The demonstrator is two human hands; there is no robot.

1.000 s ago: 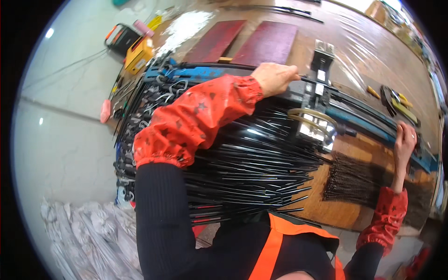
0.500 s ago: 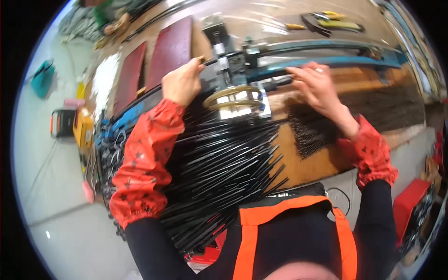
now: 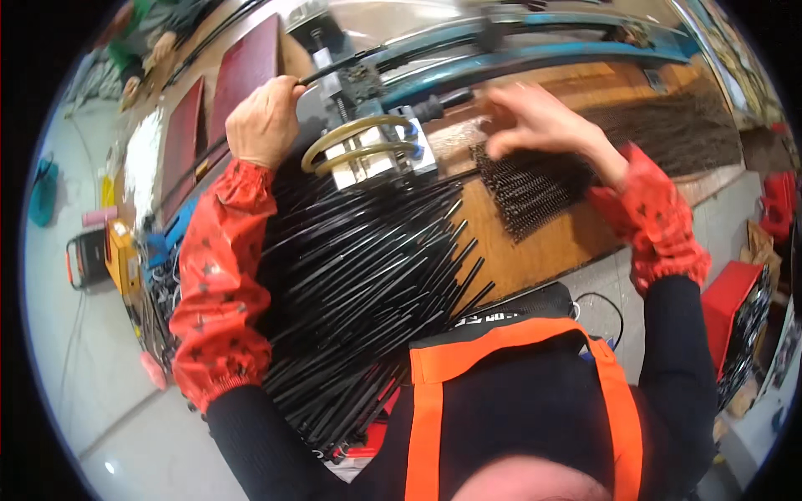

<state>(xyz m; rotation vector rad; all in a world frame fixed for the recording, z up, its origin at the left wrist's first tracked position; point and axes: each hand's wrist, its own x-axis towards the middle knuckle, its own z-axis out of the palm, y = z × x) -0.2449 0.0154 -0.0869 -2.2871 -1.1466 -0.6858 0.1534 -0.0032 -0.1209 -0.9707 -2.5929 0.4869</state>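
Note:
My left hand (image 3: 263, 121) is closed around a slim black rod (image 3: 342, 63). That rod runs over a metal clamping fixture (image 3: 336, 88), and another stretch of it shows at the lower left of the hand. Two loops of tan tubing (image 3: 359, 125) curve over the fixture's silver block (image 3: 372, 167). My right hand (image 3: 539, 125), slightly blurred, is open, with nothing visible between its fingers. It is just right of a black handle (image 3: 455, 98) on the fixture, apart from it. Below the fixture lies a heap of long black rods (image 3: 359, 267).
A blue rail (image 3: 535, 71) crosses behind my right hand. Dark, densely packed thin pieces (image 3: 535, 196) lie on the wooden tabletop (image 3: 510, 267). Maroon boards (image 3: 242, 75) stand left of the fixture. At the far left shows another person's hand (image 3: 163, 46). A red bin (image 3: 731, 309) stands at right.
My right hand has come off the black handle and its fingers have spread. My left hand still grips the rod. The whole view has shifted, and the pliers at the top are out of it.

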